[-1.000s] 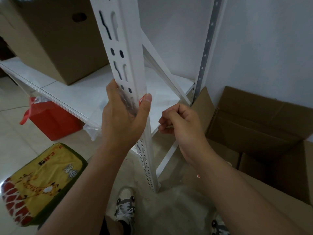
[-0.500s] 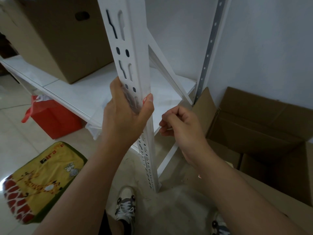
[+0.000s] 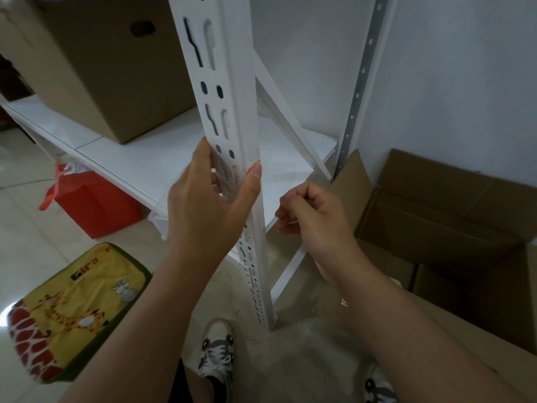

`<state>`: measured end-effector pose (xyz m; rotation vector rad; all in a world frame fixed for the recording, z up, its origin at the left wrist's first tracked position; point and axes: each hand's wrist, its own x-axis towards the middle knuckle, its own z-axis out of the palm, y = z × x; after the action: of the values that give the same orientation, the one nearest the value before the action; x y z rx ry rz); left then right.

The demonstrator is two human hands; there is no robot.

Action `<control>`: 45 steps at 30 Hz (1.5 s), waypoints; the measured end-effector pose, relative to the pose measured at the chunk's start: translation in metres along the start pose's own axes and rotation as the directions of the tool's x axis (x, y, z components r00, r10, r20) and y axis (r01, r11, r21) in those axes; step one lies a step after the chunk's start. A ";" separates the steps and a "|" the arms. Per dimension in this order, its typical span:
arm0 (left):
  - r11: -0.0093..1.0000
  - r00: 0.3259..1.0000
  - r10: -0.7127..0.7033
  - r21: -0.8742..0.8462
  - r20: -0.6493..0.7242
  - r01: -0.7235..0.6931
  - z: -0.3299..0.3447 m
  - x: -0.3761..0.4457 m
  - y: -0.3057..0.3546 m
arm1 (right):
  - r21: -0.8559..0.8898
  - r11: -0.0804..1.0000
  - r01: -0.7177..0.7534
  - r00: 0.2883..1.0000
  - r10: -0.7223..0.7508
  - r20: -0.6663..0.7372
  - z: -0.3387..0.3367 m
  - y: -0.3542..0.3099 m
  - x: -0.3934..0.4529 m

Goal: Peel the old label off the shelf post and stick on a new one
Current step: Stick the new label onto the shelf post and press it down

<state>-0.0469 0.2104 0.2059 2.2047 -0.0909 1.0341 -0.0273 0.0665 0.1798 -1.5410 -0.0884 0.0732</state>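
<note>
— While you stand over the rack, how does your left hand sit?

— Your left forearm rises from the lower left, and that hand wraps the white shelf post at about mid-height: fingers curl over the slotted face, thumb presses the right-hand edge. Your grip there is closed round the post.

— And your right hand?

— It hangs just right of the post, apart from it, knuckles up, fingers curled inward. Your fingertips are pressed together on a thin pale sliver; I cannot tell what it is.

— Where is the label?

— A bit of red-orange shows on the post's right edge, right at your left thumb tip.

— Around you?

— A big cardboard box sits on the white shelf board, and an open carton stands against the wall at right. On the tiled floor lie a yellow giraffe cushion and a red bag. Your shoe shows at the post's foot.
</note>
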 end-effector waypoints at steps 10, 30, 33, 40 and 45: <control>0.979 0.987 -0.087 -0.172 0.136 0.110 -0.006 -0.001 -0.007 | 0.018 1.000 -0.010 1.000 0.010 0.003 0.002 0.000 0.000; 0.991 0.990 -0.130 -0.018 -0.063 0.129 0.011 0.001 0.004 | -0.043 0.999 -0.007 1.000 0.007 0.001 0.006 0.001 -0.002; 0.992 0.989 -0.126 -0.005 -0.082 0.126 0.013 0.001 0.003 | -0.024 1.000 -0.006 1.000 0.006 0.011 0.006 -0.001 -0.002; 0.987 0.982 -0.142 0.061 -0.123 0.151 0.021 0.000 0.006 | -0.004 1.000 0.002 1.000 -0.002 0.021 0.006 -0.003 -0.004; 0.991 0.986 -0.135 0.003 -0.096 0.136 0.021 -0.004 0.005 | 0.003 1.000 0.014 1.000 -0.014 0.014 0.000 -0.004 -0.004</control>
<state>-0.0376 0.1926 0.1965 2.1339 0.1062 1.0634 -0.0309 0.0663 0.1838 -1.5374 -0.1103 0.0724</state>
